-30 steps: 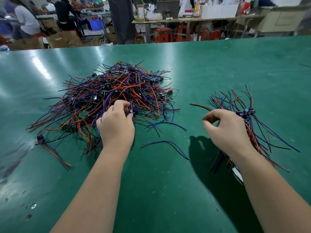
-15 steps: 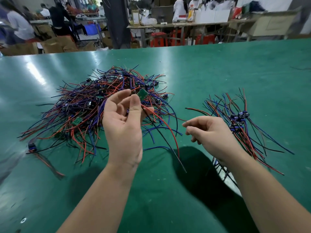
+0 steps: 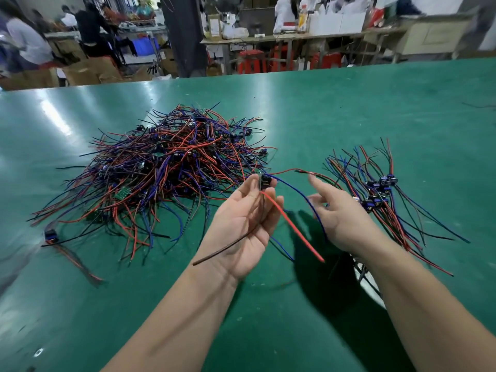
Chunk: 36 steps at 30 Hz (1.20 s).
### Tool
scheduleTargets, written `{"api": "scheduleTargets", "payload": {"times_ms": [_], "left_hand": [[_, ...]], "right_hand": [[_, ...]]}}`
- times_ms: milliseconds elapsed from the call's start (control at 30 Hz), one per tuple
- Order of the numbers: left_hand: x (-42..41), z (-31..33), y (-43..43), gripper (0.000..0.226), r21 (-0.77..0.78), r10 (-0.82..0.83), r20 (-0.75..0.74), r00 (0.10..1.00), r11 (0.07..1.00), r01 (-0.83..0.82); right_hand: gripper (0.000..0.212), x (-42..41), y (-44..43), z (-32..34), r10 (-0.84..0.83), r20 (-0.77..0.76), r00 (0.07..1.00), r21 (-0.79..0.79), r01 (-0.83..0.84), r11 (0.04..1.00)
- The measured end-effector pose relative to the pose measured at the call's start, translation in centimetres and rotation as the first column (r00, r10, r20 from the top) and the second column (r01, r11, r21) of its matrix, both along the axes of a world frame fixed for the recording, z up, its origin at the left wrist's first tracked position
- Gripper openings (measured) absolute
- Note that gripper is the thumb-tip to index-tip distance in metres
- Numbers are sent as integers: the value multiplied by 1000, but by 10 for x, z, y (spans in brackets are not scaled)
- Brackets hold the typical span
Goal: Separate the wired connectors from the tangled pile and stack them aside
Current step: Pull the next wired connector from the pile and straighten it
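A tangled pile (image 3: 166, 167) of red, blue and black wired connectors lies on the green table (image 3: 349, 108), left of centre. To the right lies a sorted stack (image 3: 381, 191) with its black connector heads grouped together. My left hand (image 3: 247, 226), palm up above the table, pinches one wired connector (image 3: 265, 181) between thumb and fingertips; its red, blue and black wires trail down and to the right. My right hand (image 3: 335, 213) hovers just right of it, fingers spread and relaxed, with the blue wire passing under its fingers. It holds nothing I can see.
One stray connector (image 3: 50, 235) with wires lies alone at the left, near the pile's edge. A white object (image 3: 369, 281) shows partly under my right forearm. Beyond the table's far edge are people, workbenches, red stools and cardboard boxes.
My left hand lifted one connector out of the pile, turned palm up and carried it to the right. My right hand left the sorted stack and opened towards the trailing wires.
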<state>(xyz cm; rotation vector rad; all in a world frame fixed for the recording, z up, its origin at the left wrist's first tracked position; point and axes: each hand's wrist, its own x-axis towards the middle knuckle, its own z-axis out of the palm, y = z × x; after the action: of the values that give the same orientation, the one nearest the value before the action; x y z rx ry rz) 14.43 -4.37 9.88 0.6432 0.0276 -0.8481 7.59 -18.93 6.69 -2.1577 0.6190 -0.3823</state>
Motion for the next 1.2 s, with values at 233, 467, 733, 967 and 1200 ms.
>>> {"api": "scheduleTargets", "payload": {"times_ms": [233,467,733,967,1200], "left_hand": [[3,2,2,13,11,-93,-15,996,996,93],[7,-7,-3,10,150,-33,164,986,989,8],[7,-19,-3,9,312,-78,427,901,948,-65],[0,-22,-2,11,474,-337,565,753,880,38],[-4,-28,-2,6,535,-515,564,645,823,190]], "right_hand": [[104,-5,3,8,173,56,983,-14,-172,985],[93,-7,14,13,217,340,915,79,-257,963],[24,-7,18,19,94,571,816,291,-308,906],[13,-5,8,17,-57,499,865,189,-44,981],[16,-2,4,8,-94,437,894,221,-5,975]]}}
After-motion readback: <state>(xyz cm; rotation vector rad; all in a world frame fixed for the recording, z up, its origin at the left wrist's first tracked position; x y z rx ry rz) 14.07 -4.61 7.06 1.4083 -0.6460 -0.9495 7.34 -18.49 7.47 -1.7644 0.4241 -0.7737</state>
